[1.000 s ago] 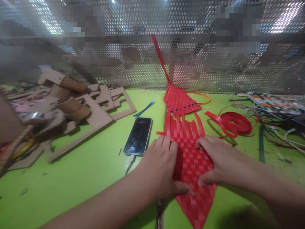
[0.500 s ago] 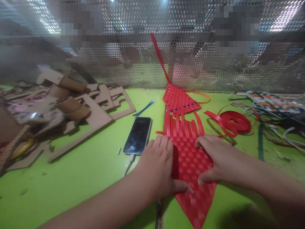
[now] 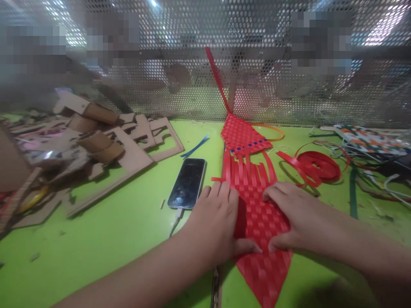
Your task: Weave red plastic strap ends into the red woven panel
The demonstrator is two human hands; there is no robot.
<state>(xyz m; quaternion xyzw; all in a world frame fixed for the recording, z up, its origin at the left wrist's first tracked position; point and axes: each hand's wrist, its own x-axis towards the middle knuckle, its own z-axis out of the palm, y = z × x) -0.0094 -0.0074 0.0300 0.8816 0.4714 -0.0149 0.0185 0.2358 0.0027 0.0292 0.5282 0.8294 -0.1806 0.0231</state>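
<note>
A red woven strap piece (image 3: pixel 257 214) lies in front of me, its near end narrowing to a point. Along its left edge my left hand (image 3: pixel 218 218) is closed, with the thumb stretched over the weave. My right hand (image 3: pixel 285 214) grips the right edge, its thumb on top and its fingers bent near the upper corner. Loose red strips (image 3: pixel 239 169) stick out of the far end of the piece. Beyond them lies a second red woven piece (image 3: pixel 240 132) with a blue-checked row and a long upright red strip (image 3: pixel 218 79).
A phone (image 3: pixel 187 182) with a cable lies left of my left hand. Cardboard scraps (image 3: pixel 128 158) are heaped at the left. To the right are a red strap coil (image 3: pixel 321 167) and a multicoloured woven piece (image 3: pixel 369 139). A perforated metal screen (image 3: pixel 192 94) stands behind.
Both hands keep their hold on the red woven piece. My left hand has shifted slightly to the right. The whole view has moved a little.
</note>
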